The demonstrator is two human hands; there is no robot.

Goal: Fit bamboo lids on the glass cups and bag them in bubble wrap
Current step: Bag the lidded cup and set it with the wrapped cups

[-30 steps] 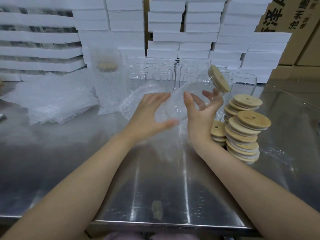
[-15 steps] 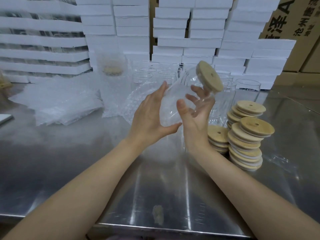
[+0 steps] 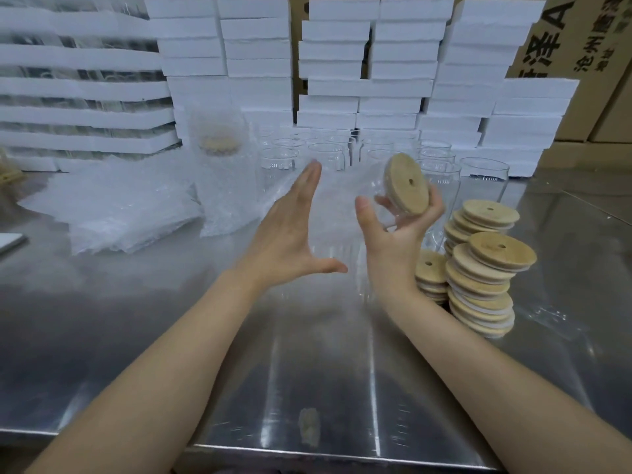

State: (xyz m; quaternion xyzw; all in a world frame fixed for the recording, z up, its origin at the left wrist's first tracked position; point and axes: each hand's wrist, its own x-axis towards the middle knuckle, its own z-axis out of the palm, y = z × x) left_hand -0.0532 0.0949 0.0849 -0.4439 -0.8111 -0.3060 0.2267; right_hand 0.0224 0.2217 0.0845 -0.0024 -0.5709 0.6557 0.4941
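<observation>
Head view: our left hand (image 3: 294,230) has left the glass cup (image 3: 369,186), fingers wide. Our right hand (image 3: 393,241) still grips it, fingers curled under the bamboo lid (image 3: 406,188).

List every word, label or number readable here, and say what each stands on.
"泽": large print on the cardboard box, top right.
"A": large letter beside it on the same box, cut off by the frame edge.
"沧州": start of a smaller line on that box; the rest is too blurred to read.
Small marks on the cups: too small to read.
Lids: no text.
</observation>
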